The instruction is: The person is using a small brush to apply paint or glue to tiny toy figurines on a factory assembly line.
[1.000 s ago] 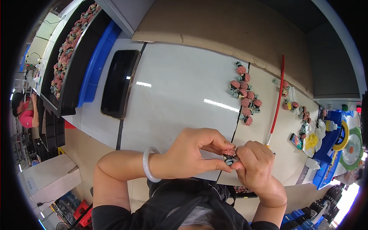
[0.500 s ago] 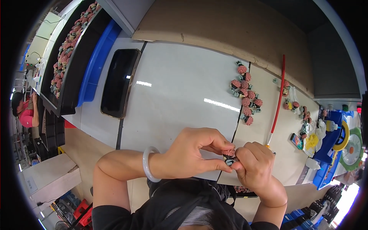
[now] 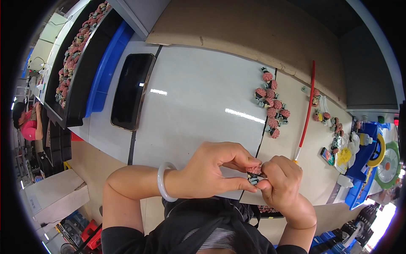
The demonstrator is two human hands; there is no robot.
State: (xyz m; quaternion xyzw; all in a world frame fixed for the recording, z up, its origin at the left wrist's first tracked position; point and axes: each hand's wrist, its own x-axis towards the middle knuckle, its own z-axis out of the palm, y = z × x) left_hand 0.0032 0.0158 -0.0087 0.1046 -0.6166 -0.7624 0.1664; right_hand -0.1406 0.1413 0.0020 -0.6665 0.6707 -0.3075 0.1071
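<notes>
Above the table's near edge, my left hand (image 3: 211,171), a pale bangle (image 3: 163,182) at its wrist, pinches a small figurine (image 3: 253,170) between thumb and fingers. The figurine has a bumpy pink top and a black and pale blue-grey lower part. My right hand (image 3: 281,180) is closed, its curled fingers and thumb pressed against the figurine's right side. Whether those fingers also hold something small is hidden. Beyond the hands, several similar figurines (image 3: 270,101) lie in a cluster. A red-handled brush (image 3: 307,110) lies with its metal collar close to my right hand.
A phone (image 3: 133,91) lies on the left of the white table (image 3: 194,93). Past it are a blue tray (image 3: 108,70) and a black tray (image 3: 78,101) full of figurines. More figurines (image 3: 336,127), a blue bin (image 3: 366,154) and a green fan (image 3: 387,165) stand right.
The figurine has turned slightly between my fingers, showing more of its dark middle. Both hands have shifted only a little.
</notes>
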